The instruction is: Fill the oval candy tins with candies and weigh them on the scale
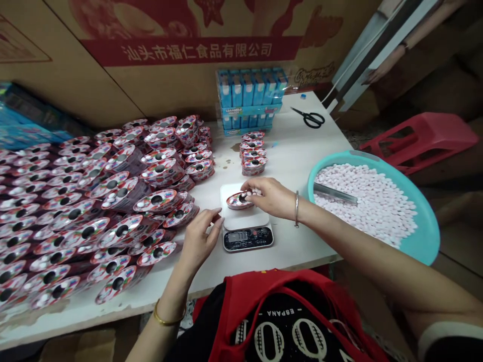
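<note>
On the white pan of a small digital scale [246,221] sits an oval candy container [234,201] with a round dark hole in its printed top. My right hand [269,196] is over that container, its fingers closed around several small white candies [256,191] at the hole. My left hand [203,232] rests at the scale's left side, fingers partly spread and holding nothing. Rows of similar oval containers [122,230] stand stacked to the left of it. To the right, a teal basin [428,236] holds a heap of white candies [366,198] with a metal scoop [335,193] lying in them.
Behind the scale stands a short row of oval containers [254,151]. Farther back are a wrapped block of blue boxes [251,98] and black scissors [311,118]. A red plastic stool [426,136] is beyond the basin. At top right another person's arm [400,50] shows.
</note>
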`<state>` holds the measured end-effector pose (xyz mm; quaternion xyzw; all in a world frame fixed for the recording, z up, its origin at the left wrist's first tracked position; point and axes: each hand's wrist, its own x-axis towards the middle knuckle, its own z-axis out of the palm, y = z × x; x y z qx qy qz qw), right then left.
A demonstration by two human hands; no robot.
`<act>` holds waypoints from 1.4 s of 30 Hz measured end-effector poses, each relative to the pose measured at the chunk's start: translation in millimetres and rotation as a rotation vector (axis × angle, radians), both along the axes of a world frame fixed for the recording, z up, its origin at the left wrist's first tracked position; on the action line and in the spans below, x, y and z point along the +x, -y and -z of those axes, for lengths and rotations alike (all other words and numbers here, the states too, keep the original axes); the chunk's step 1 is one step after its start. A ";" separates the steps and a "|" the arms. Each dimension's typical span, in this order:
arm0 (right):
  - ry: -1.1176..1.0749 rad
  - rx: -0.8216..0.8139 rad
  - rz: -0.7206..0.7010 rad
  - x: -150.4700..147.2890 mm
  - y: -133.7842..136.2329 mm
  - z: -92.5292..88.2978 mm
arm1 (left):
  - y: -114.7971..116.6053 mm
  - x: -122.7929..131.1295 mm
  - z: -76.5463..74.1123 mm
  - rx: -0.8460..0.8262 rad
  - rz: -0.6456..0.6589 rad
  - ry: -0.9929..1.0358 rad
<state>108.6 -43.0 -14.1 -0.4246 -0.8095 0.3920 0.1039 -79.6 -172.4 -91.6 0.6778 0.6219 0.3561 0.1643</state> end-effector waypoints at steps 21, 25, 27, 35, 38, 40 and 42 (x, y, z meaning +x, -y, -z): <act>-0.627 -0.680 0.370 28.9 -13.4 0.1 | -1.3 -1.4 2.4 0.075 -0.060 -0.036; -0.654 -0.820 0.519 57.9 -5.0 1.9 | -1.3 0.7 1.6 0.171 -0.074 -0.192; -0.648 -0.841 0.552 67.3 0.7 5.3 | -2.3 2.8 1.4 0.174 -0.065 -0.256; -0.635 -0.770 0.510 71.9 8.4 14.0 | -8.1 14.7 6.3 0.203 -0.038 -0.408; -0.609 -0.702 0.460 62.7 8.3 13.5 | -13.6 24.4 5.1 0.218 -0.028 -0.420; -0.595 -0.632 0.408 52.2 8.0 12.8 | -19.0 31.9 3.2 0.229 -0.015 -0.424; -0.568 -0.558 0.345 39.3 7.2 11.9 | -24.7 37.8 1.2 0.237 -0.015 -0.411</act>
